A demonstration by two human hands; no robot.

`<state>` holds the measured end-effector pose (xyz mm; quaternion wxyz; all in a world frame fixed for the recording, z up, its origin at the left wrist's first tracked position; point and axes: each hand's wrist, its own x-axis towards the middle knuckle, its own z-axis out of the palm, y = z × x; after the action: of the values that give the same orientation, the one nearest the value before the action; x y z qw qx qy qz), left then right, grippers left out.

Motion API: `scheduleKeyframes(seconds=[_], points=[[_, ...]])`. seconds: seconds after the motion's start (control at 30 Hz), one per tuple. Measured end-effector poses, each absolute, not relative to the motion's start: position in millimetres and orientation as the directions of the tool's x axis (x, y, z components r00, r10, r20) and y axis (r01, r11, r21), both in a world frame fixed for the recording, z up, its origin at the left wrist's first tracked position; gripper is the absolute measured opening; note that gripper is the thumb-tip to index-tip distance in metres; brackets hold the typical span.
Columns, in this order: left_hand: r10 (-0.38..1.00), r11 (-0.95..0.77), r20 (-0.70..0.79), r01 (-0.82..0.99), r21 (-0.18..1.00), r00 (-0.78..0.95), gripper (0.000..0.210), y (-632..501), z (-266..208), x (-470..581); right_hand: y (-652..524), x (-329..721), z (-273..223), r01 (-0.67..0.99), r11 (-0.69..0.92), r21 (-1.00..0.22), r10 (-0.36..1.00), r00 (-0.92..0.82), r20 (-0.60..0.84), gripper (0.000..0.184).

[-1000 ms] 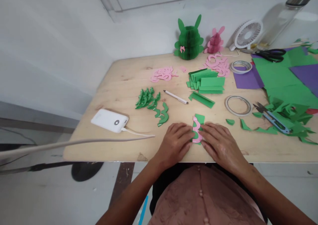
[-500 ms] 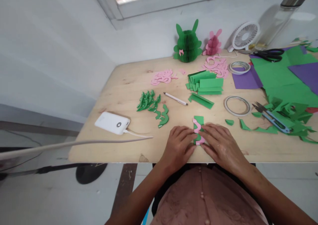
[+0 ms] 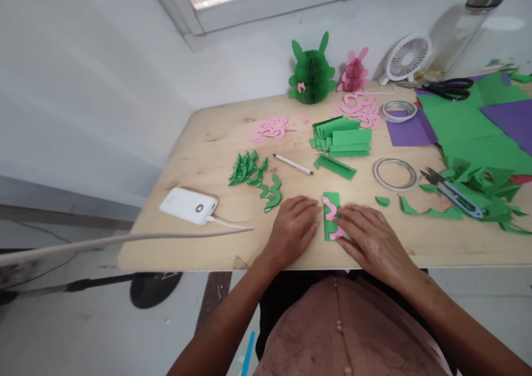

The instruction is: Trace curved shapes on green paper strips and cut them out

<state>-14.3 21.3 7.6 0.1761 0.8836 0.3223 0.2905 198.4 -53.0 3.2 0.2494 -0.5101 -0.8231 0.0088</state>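
Note:
A folded green paper strip (image 3: pixel 327 227) lies upright in front of me at the table's near edge. On it rests a wavy pink paper cutout (image 3: pixel 331 211) with its scallops toward the left. My right hand (image 3: pixel 368 237) covers the strip's right edge, its fingertips and thumb holding the cutout down against the green paper. Just left of the strip, my left hand (image 3: pixel 294 227) lies on the table with fingers apart and nothing in them. Scalloped green cutouts (image 3: pixel 272 194) are beyond my left hand, and a white pen (image 3: pixel 293 164) lies farther back.
Folded green strips (image 3: pixel 349 140) and pink scraps (image 3: pixel 272 128) lie farther back. Tape rolls (image 3: pixel 396 174), a blue-handled cutting tool (image 3: pixel 455 194) and green offcuts are at right. A green paper figure (image 3: pixel 311 77) and a fan (image 3: pixel 407 59) stand by the wall. A power bank (image 3: pixel 188 204) sits left.
My left hand has let go of the green strip and slid left, uncovering its left side. The right hand stays on the cutout. The view has shifted slightly.

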Motion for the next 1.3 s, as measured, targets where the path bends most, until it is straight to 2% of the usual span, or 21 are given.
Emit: scheduleKeyframes(seconds=[0.13,0.3,0.87,1.3], points=[[0.588,-0.796,0.381,0.426,0.430,0.714,0.030,35,5,-11,-54,198,4,0.842,0.478,-0.249,0.842,-0.359,0.402,0.033],[0.546,-0.829,0.376,0.419,0.370,0.748,0.029,40,1,-8,-54,197,4,0.845,0.469,-0.259,0.850,-0.351,0.393,0.032],[0.547,-0.822,0.345,0.412,0.392,0.762,0.040,40,0,-10,-53,199,3,0.834,0.482,-0.269,0.850,-0.371,0.375,0.032],[0.546,-0.823,0.319,0.424,0.378,0.775,0.039,40,-2,-11,-53,198,6,0.839,0.472,-0.273,0.857,-0.364,0.364,0.033]])
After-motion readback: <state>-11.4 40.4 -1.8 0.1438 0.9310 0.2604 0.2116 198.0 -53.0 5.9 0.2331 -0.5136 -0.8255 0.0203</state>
